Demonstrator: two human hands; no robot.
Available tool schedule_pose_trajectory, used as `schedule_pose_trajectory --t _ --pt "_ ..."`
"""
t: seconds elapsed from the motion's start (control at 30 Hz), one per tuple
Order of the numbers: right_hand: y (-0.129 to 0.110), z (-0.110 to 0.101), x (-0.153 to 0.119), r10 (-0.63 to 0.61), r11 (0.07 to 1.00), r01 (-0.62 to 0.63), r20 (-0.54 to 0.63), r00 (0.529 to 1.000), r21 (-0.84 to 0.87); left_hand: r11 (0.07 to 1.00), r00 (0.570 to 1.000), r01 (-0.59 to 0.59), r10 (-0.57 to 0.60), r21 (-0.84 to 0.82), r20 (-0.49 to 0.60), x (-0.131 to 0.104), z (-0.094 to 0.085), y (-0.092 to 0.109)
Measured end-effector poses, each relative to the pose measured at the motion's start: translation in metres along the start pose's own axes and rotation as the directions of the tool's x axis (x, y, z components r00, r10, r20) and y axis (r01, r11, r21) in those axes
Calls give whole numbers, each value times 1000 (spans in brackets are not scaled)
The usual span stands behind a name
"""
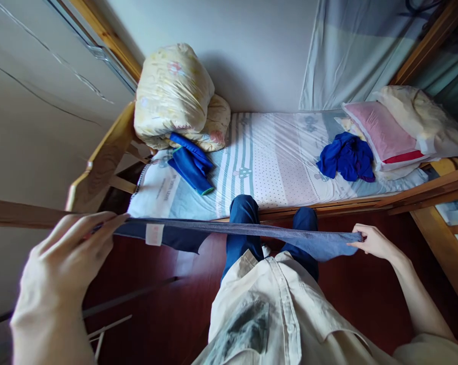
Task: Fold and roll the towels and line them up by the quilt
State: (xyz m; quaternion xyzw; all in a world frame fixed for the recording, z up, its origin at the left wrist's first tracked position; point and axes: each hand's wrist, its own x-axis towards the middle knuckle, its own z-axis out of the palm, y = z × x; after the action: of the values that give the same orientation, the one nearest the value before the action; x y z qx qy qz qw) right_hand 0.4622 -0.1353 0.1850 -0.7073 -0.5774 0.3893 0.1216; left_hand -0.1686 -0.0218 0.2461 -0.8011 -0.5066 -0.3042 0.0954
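A long dark grey-blue garment is pulled taut from side to side above my knees. Its thin fabric carries a white label near the left end, and a darker flap hangs below it. My left hand pinches the left end with bent fingers. At the other end, my right hand grips the fabric between thumb and fingers. The garment's kind cannot be made out, as it is stretched into a narrow band.
Beyond my knees is a wooden bed with a patterned sheet. On it lie a bundled quilt, folded blue clothing, a crumpled blue cloth and a pink pillow. A white rack stands low at the left.
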Motion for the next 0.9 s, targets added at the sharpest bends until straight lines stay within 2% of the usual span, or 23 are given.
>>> schedule_pose_trajectory --t 0.1,0.2,0.33,0.43,0.53,0.7,0.8,0.9 --pt "5 -8 10 5 1000 -6 74 997 14 997 996 -55 51 55 74 17 6 -2" --pt "8 -22 22 -1 999 3 37 999 -52 995 996 -70 66 67 57 37 16 -11" --pt "7 -48 33 -25 974 -5 -131 991 -227 991 991 -92 100 100 -86 64 30 -24" --pt "2 -68 34 -112 933 -9 -312 943 -360 994 985 -61 75 91 -155 82 35 -29" --pt "-4 -83 33 -134 940 -17 -413 901 -342 999 988 2 4 37 -153 94 35 -25" --pt "-9 -96 31 5 998 -30 -395 918 -57 991 993 112 -114 -76 -31 100 36 -14" --pt "-9 -95 26 12 1000 -15 -343 939 -8 984 988 152 -147 -92 57 97 41 -18" --pt "-9 -92 18 84 996 -70 -248 965 63 966 944 241 -212 -93 252 96 50 -33"
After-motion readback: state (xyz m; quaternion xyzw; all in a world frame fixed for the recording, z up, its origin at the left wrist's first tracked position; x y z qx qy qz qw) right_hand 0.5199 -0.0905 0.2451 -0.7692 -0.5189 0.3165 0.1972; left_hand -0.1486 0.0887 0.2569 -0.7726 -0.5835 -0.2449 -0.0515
